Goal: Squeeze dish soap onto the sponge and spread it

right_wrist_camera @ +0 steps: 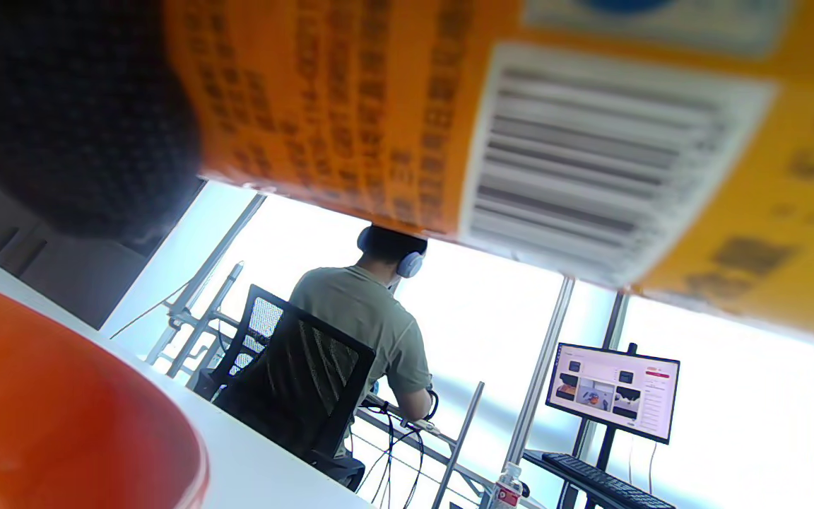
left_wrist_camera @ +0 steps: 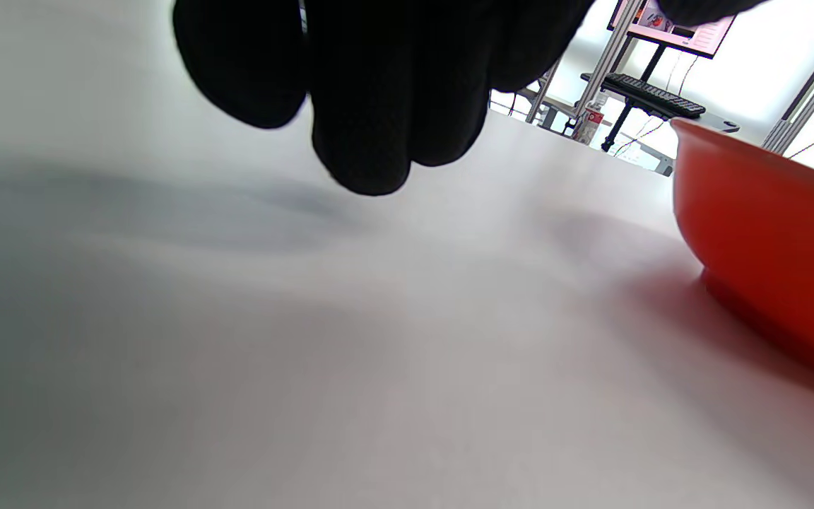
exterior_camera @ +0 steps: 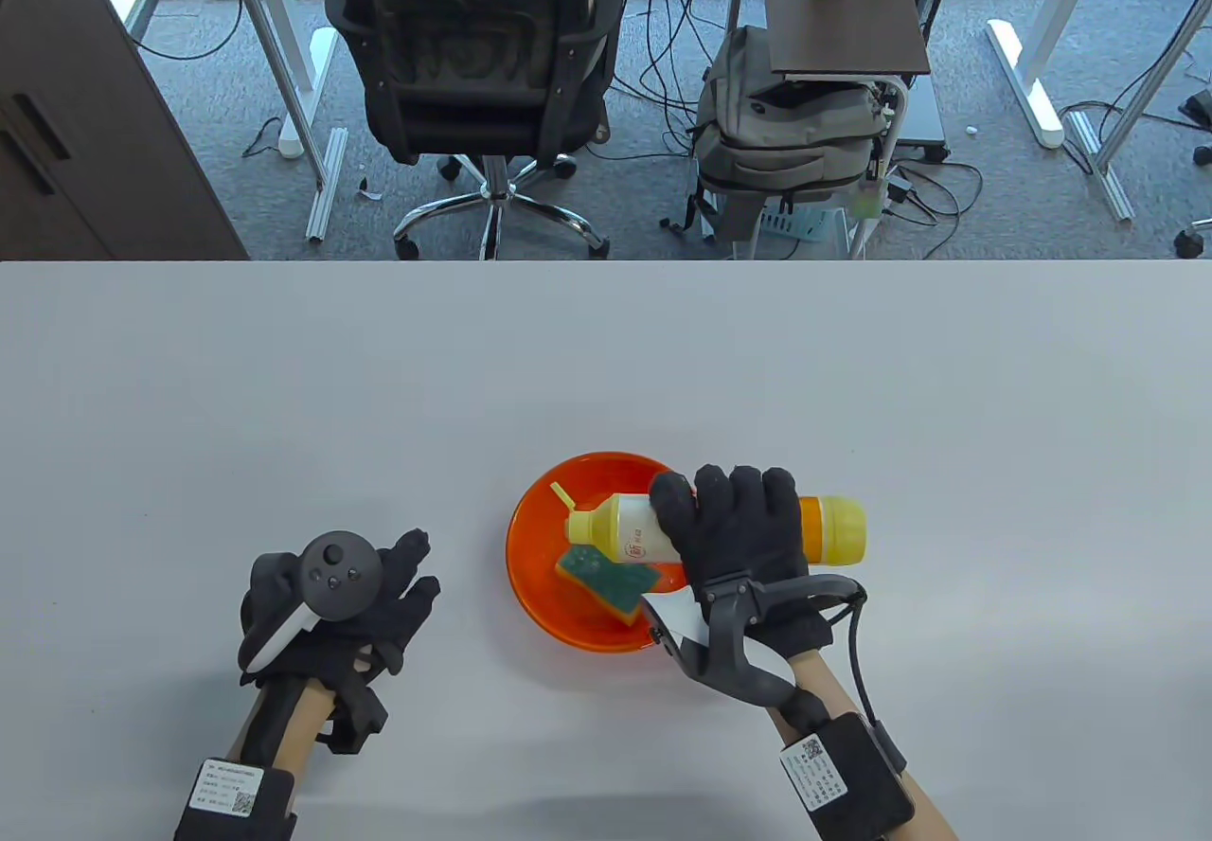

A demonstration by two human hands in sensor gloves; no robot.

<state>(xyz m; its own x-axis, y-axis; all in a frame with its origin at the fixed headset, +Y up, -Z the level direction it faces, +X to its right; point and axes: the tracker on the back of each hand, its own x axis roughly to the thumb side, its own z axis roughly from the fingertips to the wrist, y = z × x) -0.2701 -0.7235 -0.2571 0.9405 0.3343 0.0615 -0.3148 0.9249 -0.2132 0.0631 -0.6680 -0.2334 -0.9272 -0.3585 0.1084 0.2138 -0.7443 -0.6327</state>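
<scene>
An orange bowl (exterior_camera: 540, 585) sits on the white table, near the front. A green and yellow sponge (exterior_camera: 606, 578) lies inside it. My right hand (exterior_camera: 734, 524) grips a yellow dish soap bottle (exterior_camera: 833, 528) around its middle and holds it on its side over the bowl, with the open yellow cap (exterior_camera: 565, 497) pointing left above the sponge. The bottle's orange label (right_wrist_camera: 520, 120) fills the top of the right wrist view. My left hand (exterior_camera: 379, 595) rests on the table left of the bowl, fingers spread and holding nothing. The bowl's wall (left_wrist_camera: 767, 240) shows in the left wrist view.
The white table (exterior_camera: 284, 386) stretches wide behind and to both sides of the bowl. Beyond its far edge stand an office chair (exterior_camera: 483, 55), a grey backpack (exterior_camera: 786, 131) and a small cart.
</scene>
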